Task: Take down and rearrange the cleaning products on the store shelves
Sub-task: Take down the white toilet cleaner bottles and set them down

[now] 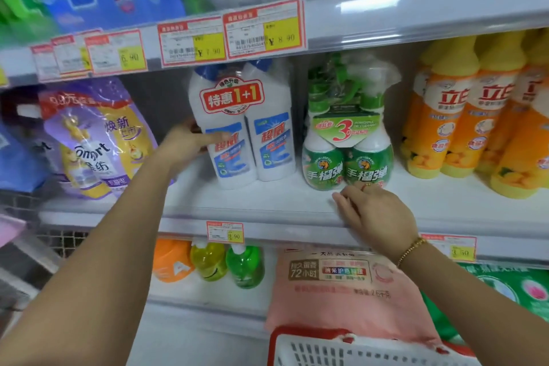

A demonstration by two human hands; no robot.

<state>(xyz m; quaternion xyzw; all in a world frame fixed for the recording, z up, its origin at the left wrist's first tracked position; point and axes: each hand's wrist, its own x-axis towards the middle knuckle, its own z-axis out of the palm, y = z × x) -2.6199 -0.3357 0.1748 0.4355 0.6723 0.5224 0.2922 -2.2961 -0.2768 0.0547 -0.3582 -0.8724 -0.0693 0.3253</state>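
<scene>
**Head view.** The middle shelf (261, 205) carries the goods under inspection. The white twin-pack (240, 127) of cleaner stands left of the shelf's centre, set back from the front edge, with bare board on its left. Its base appears to be on the board.

The left hand (190, 142) grips the pack from that open side. The thumb lies across the front of the left bottle, and the fingers pass behind it, hidden.

- Judgement: the grip comes from the free flank because the green spray twin-pack (347, 139) stands just beside it on the right and leaves no room there.
- Judgement: wrap binds the two bottles, so one hand should shift both, though the tall pack may tip.

The right hand (374, 214) holds nothing. It rests at the shelf's front edge with fingers loosely bent and fingertips at the foot of the green pack. Whether they touch it cannot be told.

- Judgement: the hand is placed to steady the neighbouring pack, or to brace the person, while the white pack comes off.

Orange bottles (445, 116) stand in rows at the shelf's right end. A purple softener pouch (98, 139) leans at the left end. A red basket (326, 348) sits below, probably the receiving point.

Step in hand: taking down the white pack, not yet lifted.
</scene>
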